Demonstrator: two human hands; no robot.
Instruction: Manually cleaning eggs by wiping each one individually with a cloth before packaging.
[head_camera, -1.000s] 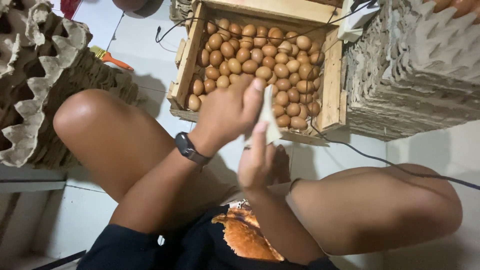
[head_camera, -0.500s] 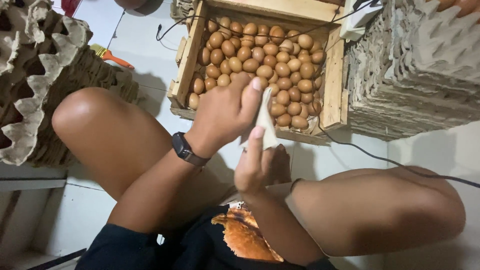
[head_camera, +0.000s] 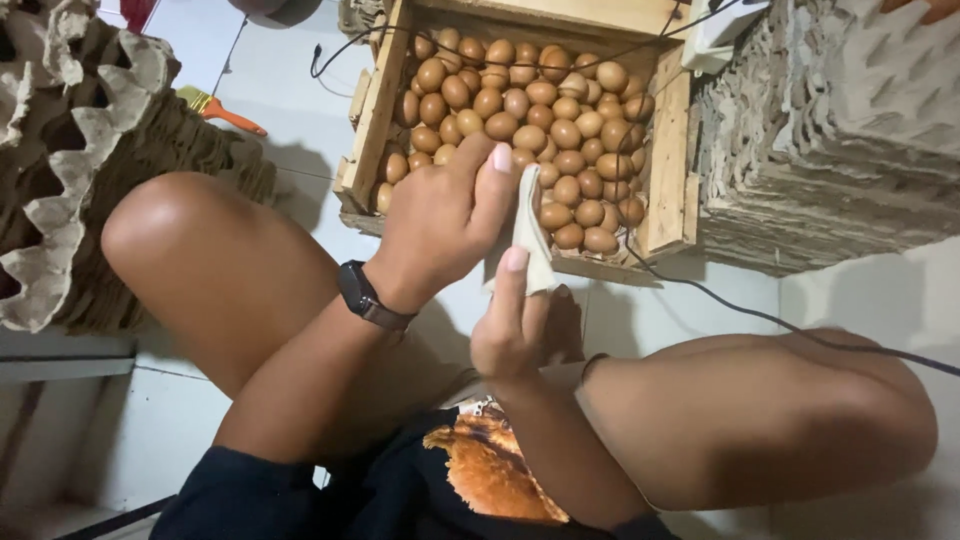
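The left hand (head_camera: 440, 225), with a dark watch (head_camera: 372, 297) at the wrist, is curled with its back to the camera, and its extended fingertips (head_camera: 500, 160) press on the upper end of a white cloth (head_camera: 530, 235). What the closed fingers may enclose underneath is hidden, so whether an egg sits in that palm cannot be told. The right hand (head_camera: 515, 330) rises from below; its fingers (head_camera: 514, 262) pinch the cloth's lower part. The cloth hangs between both sets of fingertips, its long axis near upright, its narrow upper tip pointing away from the person toward the wooden crate (head_camera: 668, 170) just beyond the fingers. The crate is packed with brown eggs (head_camera: 545, 100). Stacked pulp egg trays (head_camera: 70, 170) stand outside each hand, and a black cable (head_camera: 720, 305) trails past the right knee.
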